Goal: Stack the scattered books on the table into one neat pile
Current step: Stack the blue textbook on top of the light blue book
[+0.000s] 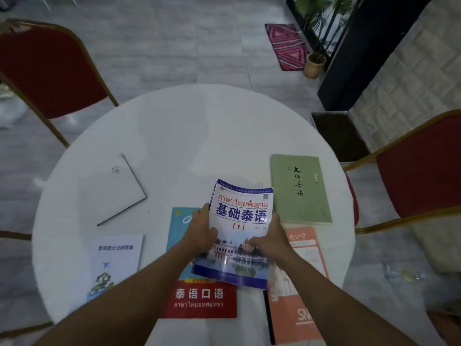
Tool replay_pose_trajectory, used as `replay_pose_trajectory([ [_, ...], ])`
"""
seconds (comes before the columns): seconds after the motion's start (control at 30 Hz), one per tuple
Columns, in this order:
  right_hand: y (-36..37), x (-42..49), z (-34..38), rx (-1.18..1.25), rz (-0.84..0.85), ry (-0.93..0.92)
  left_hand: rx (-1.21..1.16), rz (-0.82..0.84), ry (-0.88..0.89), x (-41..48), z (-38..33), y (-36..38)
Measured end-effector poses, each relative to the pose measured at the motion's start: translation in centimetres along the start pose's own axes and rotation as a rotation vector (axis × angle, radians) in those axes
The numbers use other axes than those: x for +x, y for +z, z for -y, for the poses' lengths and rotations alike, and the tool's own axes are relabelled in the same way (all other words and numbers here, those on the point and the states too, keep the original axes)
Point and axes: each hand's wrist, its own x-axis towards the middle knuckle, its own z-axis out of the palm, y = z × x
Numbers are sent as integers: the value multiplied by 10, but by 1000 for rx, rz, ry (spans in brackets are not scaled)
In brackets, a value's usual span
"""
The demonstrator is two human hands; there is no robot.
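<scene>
Both hands hold a blue-and-white Thai textbook [240, 216] lifted above the round white table [194, 136]; my left hand [202, 231] grips its left edge and my right hand [270, 239] its right edge. Under it lies a teal-and-red book [204, 300], partly hidden. An orange book [296, 295] lies to the right of that. A green book [299, 191] lies flat at the right. A white book [112, 188] lies at the left, and a pale blue booklet [114, 263] sits at the near left.
Red chairs with gold frames stand at the far left [47, 68] and at the right [419, 168]. A dark mat [339, 133] and a potted plant [314, 63] are on the floor beyond the table. The table's far half holds no books.
</scene>
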Motion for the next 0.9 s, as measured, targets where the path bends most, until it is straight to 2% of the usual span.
replay_pose_trajectory([
  [0.17, 53, -27, -6, -27, 41, -52, 55, 36, -20, -39, 53, -25],
  [0.4, 90, -41, -19, -199, 4, -3, 323, -26, -49, -63, 91, -35],
  [0.5, 95, -44, -23, -348, -28, 2, 301, -24, -69, -64, 93, -36],
  [0.63, 101, -45, -25, -299, 2, 18, 263, -18, -77, -63, 98, -36],
  [0.9, 112, -41, -23, -436, 3, 40, 245, -18, -113, -63, 105, -38],
])
